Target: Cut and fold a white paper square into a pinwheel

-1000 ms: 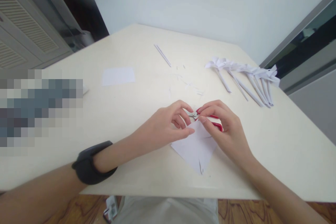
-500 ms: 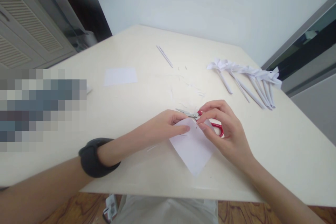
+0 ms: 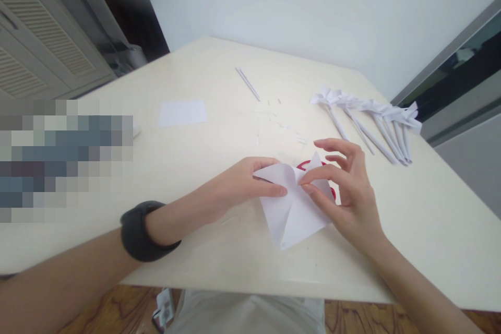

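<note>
A white sheet of paper (image 3: 301, 214) is held up just above the table near its front edge, with its corners curled and bent. My left hand (image 3: 254, 182) grips its left side, the thumb on top and the fingers beneath. The thumb and index fingertip of my right hand (image 3: 348, 182) pinch the paper near its middle, while the other fingers are spread. Whether a small piece is in that pinch I cannot tell. Behind the paper lie scissors with red handles (image 3: 333, 192); their blades are hidden.
At the back right lies a row of paper pinwheels (image 3: 368, 107) on rolled paper sticks. A flat paper rectangle (image 3: 182, 113) rests at the left, two thin paper rolls (image 3: 248, 84) at the back. Paper scraps (image 3: 287, 126) are strewn mid-table. A pixelated patch covers the left edge.
The paper has turned and its corners now bend up, where it was a flatter diamond before. It now covers the scissor blades. My right hand's outer fingers have spread.
</note>
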